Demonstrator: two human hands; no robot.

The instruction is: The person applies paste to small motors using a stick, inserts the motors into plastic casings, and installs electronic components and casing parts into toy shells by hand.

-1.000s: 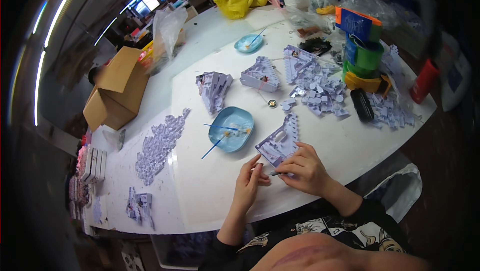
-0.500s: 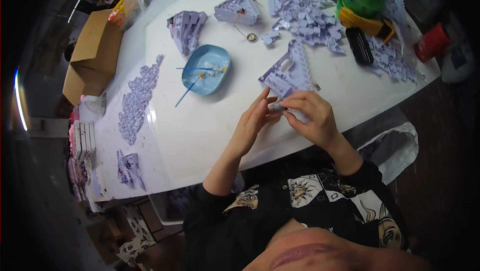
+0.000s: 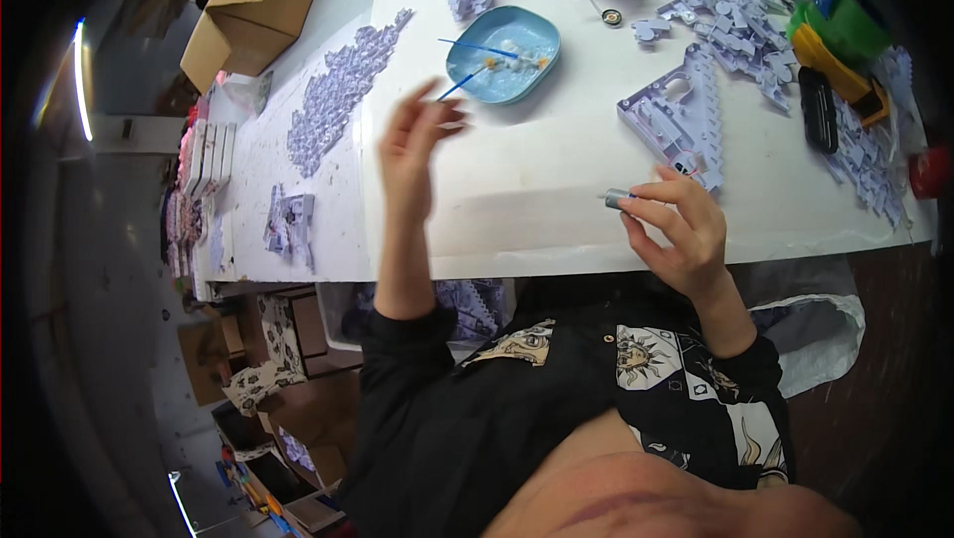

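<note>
In my right hand (image 3: 681,235), thumb and fingers pinch a small grey metal motor (image 3: 615,198), a short cylinder with a thin shaft, above the table. Just beyond it lies a lilac triangular plastic housing (image 3: 651,106) with wires at its near end. My left hand (image 3: 412,141) is raised, somewhat blurred, with fingers apart and nothing visible in it. Its fingertips are beside the near end of a blue stick (image 3: 460,83). That stick and a second blue stick (image 3: 477,45) rest in a light-blue bowl (image 3: 550,26) holding whitish and yellowish paste.
Small lilac parts (image 3: 338,91) form a long pile at left, near a cardboard box (image 3: 258,1). More lilac parts (image 3: 740,41) are heaped at right, beside a black case (image 3: 818,111) and green and yellow tape rolls (image 3: 840,51). A wired disc (image 3: 611,17) lies at the back.
My left hand has left the motor and moved left toward the bowl's sticks. My right hand keeps the motor. The whole view has shifted, so the table things appear farther up and right.
</note>
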